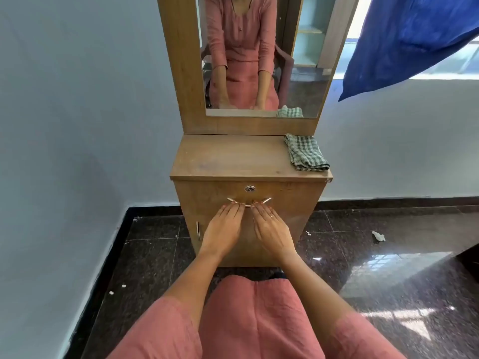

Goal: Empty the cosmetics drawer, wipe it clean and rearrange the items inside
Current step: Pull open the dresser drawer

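Note:
A wooden dressing table stands against the wall, and its drawer front (290, 195) is closed. A curved metal handle (267, 200) sits below a round lock (249, 188). My left hand (223, 229) and my right hand (272, 229) lie side by side, palms down, fingers stretched out, with the fingertips touching the handle's middle. Neither hand holds anything. My right hand wears a ring. A folded green checked cloth (305, 156) lies on the right back corner of the tabletop (228, 159). The drawer's contents are hidden.
A tall mirror (259, 55) rises behind the tabletop. Below the drawer is a cupboard door with a side handle (198, 230). A blue cloth (414, 40) hangs at the upper right. The dark polished floor (388, 255) has small white scraps (378, 236). My knees in pink fabric fill the foreground.

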Demonstrator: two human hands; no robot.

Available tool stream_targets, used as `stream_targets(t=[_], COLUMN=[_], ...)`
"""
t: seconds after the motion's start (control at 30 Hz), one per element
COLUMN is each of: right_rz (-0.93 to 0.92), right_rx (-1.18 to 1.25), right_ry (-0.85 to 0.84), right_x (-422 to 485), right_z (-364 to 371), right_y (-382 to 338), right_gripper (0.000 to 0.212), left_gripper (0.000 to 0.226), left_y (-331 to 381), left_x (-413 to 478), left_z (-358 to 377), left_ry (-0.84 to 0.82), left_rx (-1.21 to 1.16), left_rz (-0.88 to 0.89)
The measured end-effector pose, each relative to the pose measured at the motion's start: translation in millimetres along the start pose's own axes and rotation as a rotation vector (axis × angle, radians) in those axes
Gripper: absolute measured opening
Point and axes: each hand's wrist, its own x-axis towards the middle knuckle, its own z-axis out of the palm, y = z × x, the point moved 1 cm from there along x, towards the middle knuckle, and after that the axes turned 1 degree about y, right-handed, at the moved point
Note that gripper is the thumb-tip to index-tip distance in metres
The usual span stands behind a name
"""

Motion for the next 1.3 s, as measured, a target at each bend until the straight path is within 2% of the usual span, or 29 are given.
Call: stream_targets(t=[0.07, 0.17, 0.23, 0.43, 0.57, 0.8, 0.97, 1.3], right_rz=[0.047, 0.079, 0.088, 0.212, 0.183, 0.179, 0.173, 0.132], right_rx=[0.094, 0.141, 0.123, 0.186, 0.109, 0.121, 0.132, 0.087], right_ry=[-0.052, -0.112, -0.079, -0.085, -0.011, 0.038, 0.073, -0.020], right_x=[7, 17, 23, 35, 28, 0, -27, -76], right_z=[7, 13, 15, 9, 8, 1, -14, -35], right_y=[0, 3, 5, 2, 2, -4, -12, -28], right_gripper=[0.038, 0.042, 0.037, 0.003, 0.025, 0.022, 0.023, 0.027], left_gripper=[0.050, 0.055, 0.053, 0.020, 0.014, 0.011, 0.017, 0.017], left_y=[-2, -6, -7, -4, -2, 4, 9, 17], left_x=[6, 21, 29, 39, 29, -2, -26, -78], left_z=[2, 7, 12, 23, 22, 22, 14, 10], left_ry=[-0.099, -0.104, -0.129, -0.064, 0.056, 0.125, 0.142, 0.148], left_rx=[-0.067, -0.091, -0.102, -0.143, -0.199, -0.247, -0.252, -0.277], left_rz=[-0.024, -0.010, -0.024, -0.135, -0.155, -0.126, -0.091, 0.013])
